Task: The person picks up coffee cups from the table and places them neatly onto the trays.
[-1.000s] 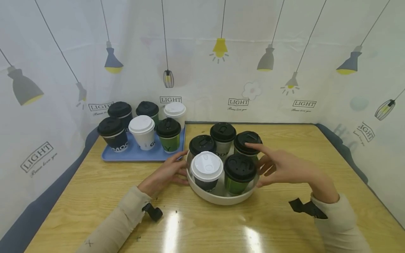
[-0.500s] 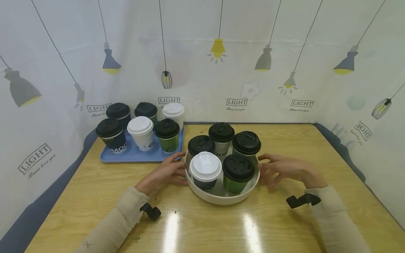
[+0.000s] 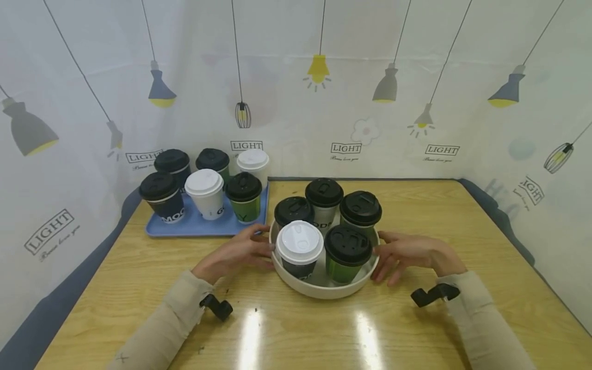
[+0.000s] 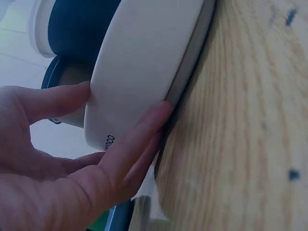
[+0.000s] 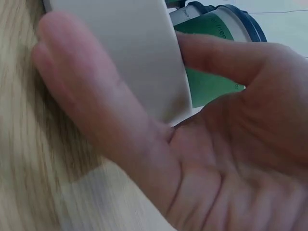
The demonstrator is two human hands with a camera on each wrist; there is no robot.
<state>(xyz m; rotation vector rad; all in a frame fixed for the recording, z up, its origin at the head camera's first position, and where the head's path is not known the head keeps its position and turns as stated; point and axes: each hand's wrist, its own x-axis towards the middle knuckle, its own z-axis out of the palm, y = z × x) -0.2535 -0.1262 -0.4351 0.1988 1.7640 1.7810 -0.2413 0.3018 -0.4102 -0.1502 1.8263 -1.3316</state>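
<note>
A round cream tray [image 3: 319, 292] stands on the wooden table with several lidded paper coffee cups in it. Its front cups are one with a white lid [image 3: 300, 242] and a green one with a black lid [image 3: 343, 270]. My left hand [image 3: 238, 255] grips the tray's left side; in the left wrist view the thumb is at the rim and the fingertips reach the bottom edge. From the right, my right hand [image 3: 407, 256] holds the opposite side, its thumb [image 5: 216, 55] at the rim and its fingers [image 5: 91, 77] along the wall near the base.
At the back left a blue tray [image 3: 194, 229] carries several more lidded cups, among them a white one [image 3: 206, 198]. A curtain [image 3: 296, 118] printed with lamps hangs behind the table [image 3: 296, 334]. Both wrists wear black straps.
My right hand has come down from the black lid of the back right cup to the tray's right side and closed in on it. The left hand stays at the left side.
</note>
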